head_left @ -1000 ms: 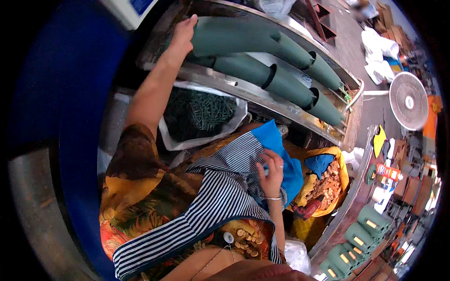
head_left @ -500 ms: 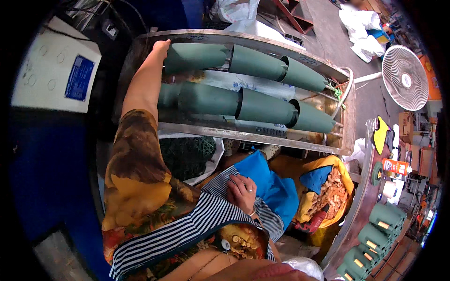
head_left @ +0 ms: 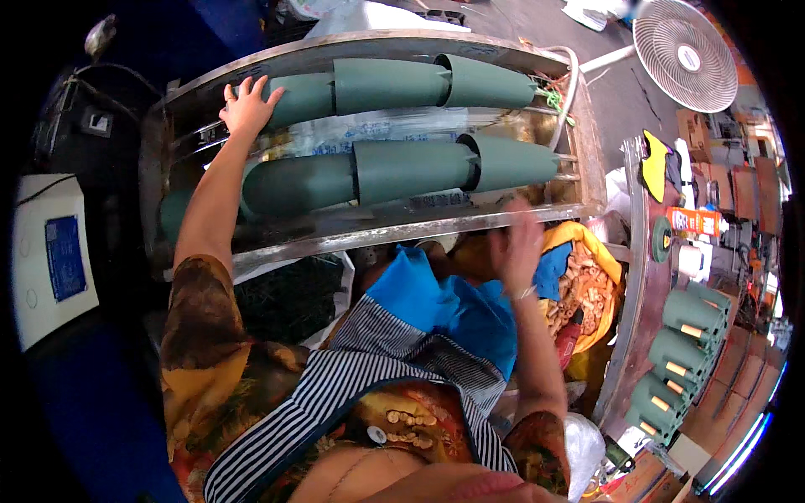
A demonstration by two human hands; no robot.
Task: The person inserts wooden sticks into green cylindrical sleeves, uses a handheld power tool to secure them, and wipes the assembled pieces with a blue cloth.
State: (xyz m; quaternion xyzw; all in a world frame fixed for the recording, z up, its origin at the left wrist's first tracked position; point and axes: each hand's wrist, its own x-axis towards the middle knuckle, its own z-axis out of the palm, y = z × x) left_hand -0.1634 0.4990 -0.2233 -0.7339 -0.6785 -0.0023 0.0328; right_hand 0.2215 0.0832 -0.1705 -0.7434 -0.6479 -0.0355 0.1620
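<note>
Green tube point(head_left: 303, 99) at the left end of the far row is lying inside a long metal-rimmed trough point(head_left: 369, 238), just to the right of the person's left hand point(head_left: 246, 107). Its long axis is running left to right, roughly along the trough, and two more tapered tubes point(head_left: 392, 86) are continuing that line to the right, their ends overlapping. A near row point(head_left: 411, 172) of similar tubes is lying alongside, closer to the body.

The left hand is being the nearer one: its forearm is stretching upward past the near row's left part, the back of the hand facing the camera. Its grip is standing open, fingers spreading, the thumb pointing toward the tube's left end; whether it is pressing on the surface, I cannot tell. The right hand point(head_left: 518, 247) is hovering by the trough's near rim, well apart from that tube, blurred, its fingers looking extended and its grip showing nothing held. Beside it, a yellow sack point(head_left: 573, 232) is holding small tan pieces point(head_left: 587, 289).
</note>
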